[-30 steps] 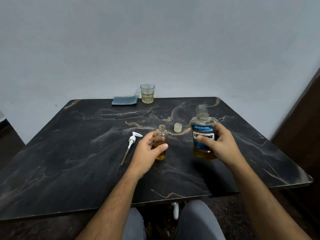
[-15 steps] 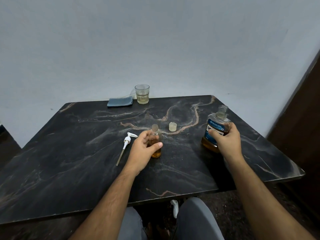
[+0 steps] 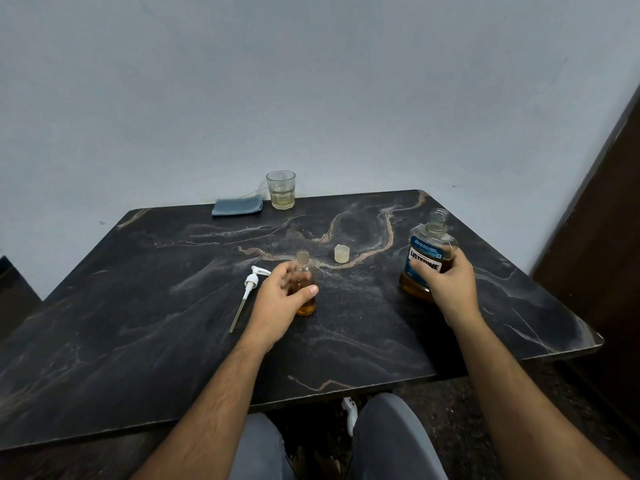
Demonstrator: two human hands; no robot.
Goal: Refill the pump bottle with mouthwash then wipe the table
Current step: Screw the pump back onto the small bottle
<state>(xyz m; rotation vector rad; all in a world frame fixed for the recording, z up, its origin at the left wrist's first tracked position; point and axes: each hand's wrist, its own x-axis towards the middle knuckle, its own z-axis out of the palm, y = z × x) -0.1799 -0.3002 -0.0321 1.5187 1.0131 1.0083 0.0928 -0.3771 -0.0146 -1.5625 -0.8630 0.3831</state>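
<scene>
Left hand [image 3: 280, 299] wrapped round the small pump bottle [image 3: 304, 285], uncapped, table [image 3: 138, 341] centre. Right hand [image 3: 446, 285] clamped on the mouthwash bottle [image 3: 427, 258] at three o'clock, open-necked. Pump head [image 3: 250, 289] lying at nine o'clock of the small bottle, cap [image 3: 341, 253] at one o'clock. Pouring looks done; next probably setting down, recapping, refitting pump, then fetching cloth [image 3: 237, 206] at twelve o'clock.

Drinking glass [image 3: 281, 190] with pale liquid at the far table edge, against a plain grey wall [image 3: 311, 81].
</scene>
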